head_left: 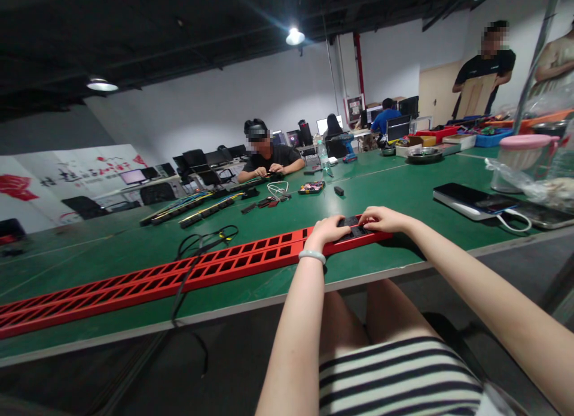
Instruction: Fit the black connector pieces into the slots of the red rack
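A long red slotted rail [251, 257] with two rows of openings lies along the near side of the green table. Black inserts [350, 222] fill its right end. My left hand [329, 231] wraps over the rail there, thumb against the inserts and fingers towards the far edge. A pale green bangle [313, 256] circles that wrist. My right hand [381, 219] bends over the rail's right end, its fingertips closed down on a black insert, which they partly hide. A thin black strap [186, 275] crosses the rail further left and hangs off the table.
A small black block [339, 190], a patterned box [311, 187] and cable bundles [210, 210] lie beyond the rail. A phone [469, 196] on a white box and a pink-lidded jar [522, 159] stand right. A co-worker [271, 156] sits opposite.
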Demonstrator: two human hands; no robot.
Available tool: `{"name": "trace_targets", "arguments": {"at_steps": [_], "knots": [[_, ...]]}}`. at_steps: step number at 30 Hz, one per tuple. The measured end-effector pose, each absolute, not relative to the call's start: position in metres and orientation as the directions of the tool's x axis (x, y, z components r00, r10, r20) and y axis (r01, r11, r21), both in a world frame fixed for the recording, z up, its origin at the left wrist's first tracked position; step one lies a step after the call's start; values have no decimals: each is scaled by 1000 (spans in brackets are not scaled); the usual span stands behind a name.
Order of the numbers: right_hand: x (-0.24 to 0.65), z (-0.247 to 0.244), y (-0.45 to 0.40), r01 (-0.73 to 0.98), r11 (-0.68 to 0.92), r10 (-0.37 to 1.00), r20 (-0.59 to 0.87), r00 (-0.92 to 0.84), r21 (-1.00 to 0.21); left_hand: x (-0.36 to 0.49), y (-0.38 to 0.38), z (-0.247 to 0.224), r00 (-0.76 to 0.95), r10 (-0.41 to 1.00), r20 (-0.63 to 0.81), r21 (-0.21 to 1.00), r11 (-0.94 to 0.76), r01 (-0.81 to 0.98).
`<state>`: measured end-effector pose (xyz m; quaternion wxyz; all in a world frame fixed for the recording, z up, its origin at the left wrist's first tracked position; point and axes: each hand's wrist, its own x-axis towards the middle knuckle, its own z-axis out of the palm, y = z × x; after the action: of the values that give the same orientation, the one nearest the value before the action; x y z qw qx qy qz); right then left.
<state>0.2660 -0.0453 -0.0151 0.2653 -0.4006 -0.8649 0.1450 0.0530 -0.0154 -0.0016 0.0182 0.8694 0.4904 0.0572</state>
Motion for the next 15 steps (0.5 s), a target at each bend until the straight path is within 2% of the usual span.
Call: {"name": "trace_targets", "arguments": {"at_steps": [15], "knots": [[263,-19,-40,621,623,782,349,-517,-475,51,-19,0,505,860,76,108,-511,853]]}}
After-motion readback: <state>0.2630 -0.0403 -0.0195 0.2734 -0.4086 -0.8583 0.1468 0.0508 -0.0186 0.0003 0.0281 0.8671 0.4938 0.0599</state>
